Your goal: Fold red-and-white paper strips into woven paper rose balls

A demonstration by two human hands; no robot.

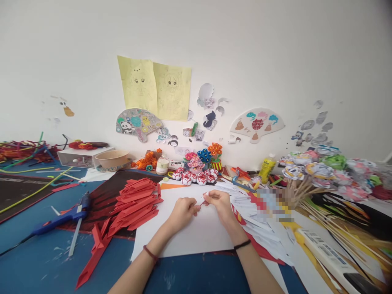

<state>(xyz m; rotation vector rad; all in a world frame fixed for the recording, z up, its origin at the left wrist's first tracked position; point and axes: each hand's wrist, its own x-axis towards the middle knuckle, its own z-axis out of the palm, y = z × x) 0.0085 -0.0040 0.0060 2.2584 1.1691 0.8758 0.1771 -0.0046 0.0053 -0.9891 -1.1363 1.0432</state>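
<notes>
A small folded piece of white and red paper (201,199) is pinched between my two hands, above a large white sheet (196,237). My left hand (183,212) closes thumb and forefinger on its left end. My right hand (219,204) grips the other end, fingers bent; part of the piece is hidden behind them. Left of the sheet lies a heap of folded red paper strips (136,202). White paper strips (260,228) are spread to the right. Just beyond my hands sit several red and white paper flowers (194,178).
A blue glue gun (65,218) with a glue stick lies at left on the blue table (177,273). Behind are a beige bowl (112,158), a white box (82,157) and a yellow bottle (267,167). Paper flowers on sticks (321,171) and a white-and-black tool (330,261) occupy the right.
</notes>
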